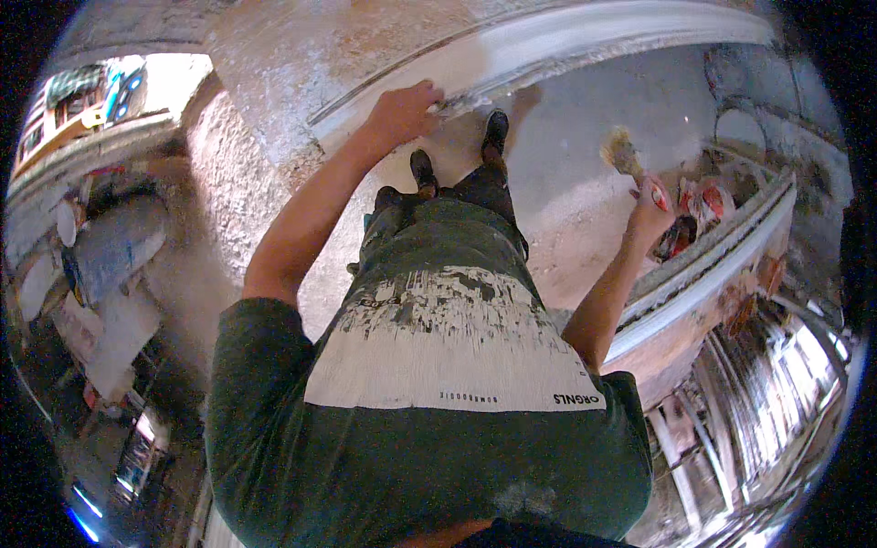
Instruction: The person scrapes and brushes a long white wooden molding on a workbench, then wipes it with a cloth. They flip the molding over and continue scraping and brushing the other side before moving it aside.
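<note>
My left hand [402, 110] reaches forward with its fingers curled against the edge of a long white curved plaster moulding [594, 41]. Whether it holds anything small is not visible. My right hand [650, 215] is raised at the right and grips a brush by its red handle. The brush's pale, plaster-caked bristles [621, 151] point up and away from me. Both arms are bare below a dark green shirt with a white printed panel [438, 365]. My dark shoes [496, 128] stand on a dusty grey surface [585, 119] just below the moulding.
A second white moulded ledge [713, 265] curves along the right. Red and white packages [703, 205] lie beside it. A rough plastered wall [228, 173] drops away at the left, with clutter and boards [100, 274] far below. Wooden scaffold planks [758, 384] show at lower right.
</note>
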The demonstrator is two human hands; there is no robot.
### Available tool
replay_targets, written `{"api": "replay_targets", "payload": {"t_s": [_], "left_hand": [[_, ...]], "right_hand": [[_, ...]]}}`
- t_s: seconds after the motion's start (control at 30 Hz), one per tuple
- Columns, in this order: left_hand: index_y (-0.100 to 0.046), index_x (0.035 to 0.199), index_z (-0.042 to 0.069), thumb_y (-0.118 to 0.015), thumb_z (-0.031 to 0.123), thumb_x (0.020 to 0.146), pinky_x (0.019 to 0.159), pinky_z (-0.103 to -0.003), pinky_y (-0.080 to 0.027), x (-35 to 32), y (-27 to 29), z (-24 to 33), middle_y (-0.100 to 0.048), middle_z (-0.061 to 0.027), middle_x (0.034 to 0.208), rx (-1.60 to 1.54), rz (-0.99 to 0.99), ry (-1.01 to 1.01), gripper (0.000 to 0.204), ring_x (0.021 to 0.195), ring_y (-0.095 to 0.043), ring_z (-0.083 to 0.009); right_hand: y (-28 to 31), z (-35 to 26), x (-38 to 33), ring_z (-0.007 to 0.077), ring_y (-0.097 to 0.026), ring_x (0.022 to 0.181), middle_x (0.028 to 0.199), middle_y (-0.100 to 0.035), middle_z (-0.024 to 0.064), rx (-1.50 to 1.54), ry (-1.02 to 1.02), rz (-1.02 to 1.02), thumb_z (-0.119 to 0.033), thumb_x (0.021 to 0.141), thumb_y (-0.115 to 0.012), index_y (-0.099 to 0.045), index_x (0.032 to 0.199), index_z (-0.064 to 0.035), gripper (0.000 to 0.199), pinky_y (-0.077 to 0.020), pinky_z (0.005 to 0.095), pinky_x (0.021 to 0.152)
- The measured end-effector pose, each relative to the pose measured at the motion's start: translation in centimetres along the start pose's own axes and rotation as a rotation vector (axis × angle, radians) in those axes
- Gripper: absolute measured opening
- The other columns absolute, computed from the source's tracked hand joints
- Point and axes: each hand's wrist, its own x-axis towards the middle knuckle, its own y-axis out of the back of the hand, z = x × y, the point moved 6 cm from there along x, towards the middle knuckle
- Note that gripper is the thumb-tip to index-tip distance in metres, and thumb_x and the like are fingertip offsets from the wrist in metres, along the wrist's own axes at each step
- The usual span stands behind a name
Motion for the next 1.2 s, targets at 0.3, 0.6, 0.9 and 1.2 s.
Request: {"api": "replay_targets", "payload": {"t_s": [0.3, 0.6, 0.9, 1.2], "left_hand": [[-0.060, 0.107, 0.016, -0.062, 0.018, 0.077, 0.081, -0.042, -0.049, -17.2, 0.1, -10.4, -0.056, -0.0119, 0.115, -0.013, -0.078, 0.131, 0.031, 0.099, -0.058, -0.0321], [-0.057, 0.107, 0.012, -0.062, 0.023, 0.074, 0.078, -0.042, -0.049, -3.5, -0.6, -2.4, -0.055, -0.0108, 0.114, -0.049, -0.015, 0.014, 0.035, 0.100, -0.056, -0.0314], [-0.056, 0.110, 0.007, -0.054, 0.028, 0.082, 0.084, -0.043, -0.046, 9.7, -2.9, 2.7, -0.055, -0.0131, 0.115, -0.066, 0.104, -0.069, 0.035, 0.104, -0.054, -0.0328], [-0.057, 0.107, -0.003, -0.058, 0.026, 0.086, 0.088, -0.037, -0.043, -7.7, -2.5, -3.0, -0.060, -0.0209, 0.106, -0.324, 0.104, 0.469, 0.037, 0.100, -0.057, -0.0350]], "right_hand": [[1.5, 0.5, -1.6, 0.0147, -0.062, 0.068, 0.085, -0.066, 0.0105, -0.014, -0.024, 0.045, -0.008, 0.079, -0.066, -0.066, 0.091, 0.0031, 0.016, -0.0553, 0.0253, 0.056], [0.7, 2.8, -0.8, 0.0135, -0.063, 0.073, 0.087, -0.065, 0.0098, -0.011, -0.208, -0.061, -0.008, 0.081, -0.063, -0.064, 0.094, 0.0042, 0.018, -0.0542, 0.0255, 0.062], [-2.9, -0.7, 4.0, 0.0108, -0.061, 0.068, 0.079, -0.064, 0.0068, -0.103, 0.043, -0.180, -0.011, 0.081, -0.067, -0.066, 0.092, 0.0019, 0.017, -0.0522, 0.0238, 0.060], [-4.6, 8.0, 2.2, 0.0154, -0.063, 0.070, 0.084, -0.065, 0.0100, 0.232, -0.427, -0.248, -0.010, 0.081, -0.065, -0.062, 0.096, 0.0035, 0.020, -0.0552, 0.0265, 0.062]]}}
